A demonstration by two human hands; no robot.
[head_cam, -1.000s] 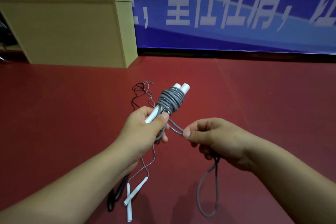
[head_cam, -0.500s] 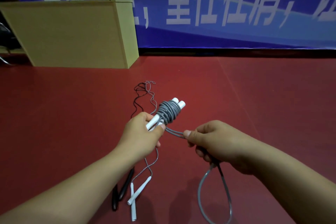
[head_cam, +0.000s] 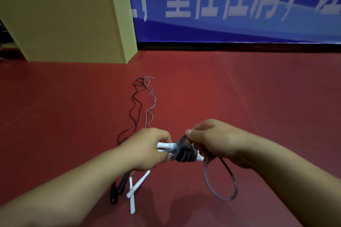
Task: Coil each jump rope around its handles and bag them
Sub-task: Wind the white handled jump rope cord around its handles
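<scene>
My left hand (head_cam: 147,148) grips two white handles (head_cam: 166,146) of a grey jump rope, held roughly level. Grey cord is coiled thickly around the handles (head_cam: 184,154). My right hand (head_cam: 212,138) pinches the cord just above the coil, and a loose grey loop (head_cam: 220,184) hangs down from it. Below my hands on the red floor lie a second rope's white handles (head_cam: 135,189) and a black rope's handles (head_cam: 118,189). Their thin grey cord (head_cam: 151,103) and black cord (head_cam: 135,105) trail away from me.
A tan wooden box (head_cam: 68,26) stands on the red floor (head_cam: 258,97) at the back left. A blue banner with white characters (head_cam: 230,2) runs along the back wall.
The bundle has dropped lower and turned from pointing up-right to nearly level. My right hand moved up over the coil with the cord, and the hanging loop is shorter.
</scene>
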